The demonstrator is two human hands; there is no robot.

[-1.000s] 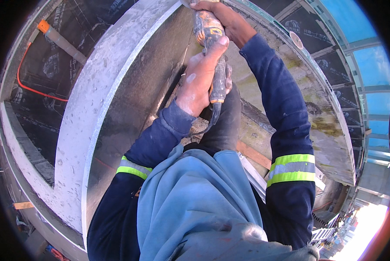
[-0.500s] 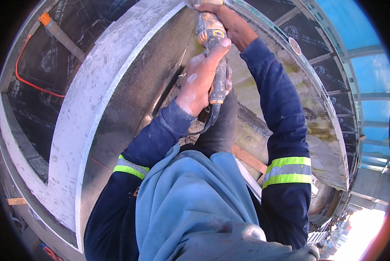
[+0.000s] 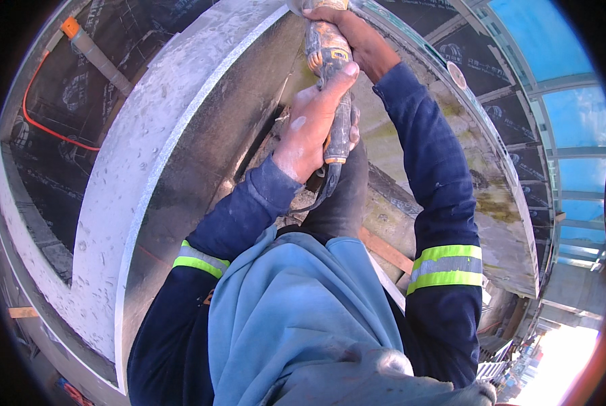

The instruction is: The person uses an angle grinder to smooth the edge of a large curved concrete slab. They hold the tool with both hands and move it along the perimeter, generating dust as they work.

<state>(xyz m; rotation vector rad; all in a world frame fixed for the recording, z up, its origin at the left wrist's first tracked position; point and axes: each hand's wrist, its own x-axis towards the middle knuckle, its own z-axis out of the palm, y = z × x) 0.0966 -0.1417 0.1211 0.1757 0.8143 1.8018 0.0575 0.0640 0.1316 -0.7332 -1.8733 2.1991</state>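
Observation:
A dusty orange-and-grey angle grinder points away from me at the top centre. My left hand is closed around its rear body, thumb lying along the casing, with fingertips showing on the far side. My right hand is closed around its front end near the top edge of the picture. A grey rounded part at the grinder's front meets the upper end of a concrete wall; the working face is cut off by the picture's edge. A dark cord hangs from the grinder's rear end.
The concrete wall curves along my left, and a stained slab or wall stands on my right. Dark printed panels lie beyond the left wall, with an orange-tipped pipe and a red hose. A wooden strip lies near my leg.
Both hands keep the same hold on the grinder. The whole view has shifted only very slightly.

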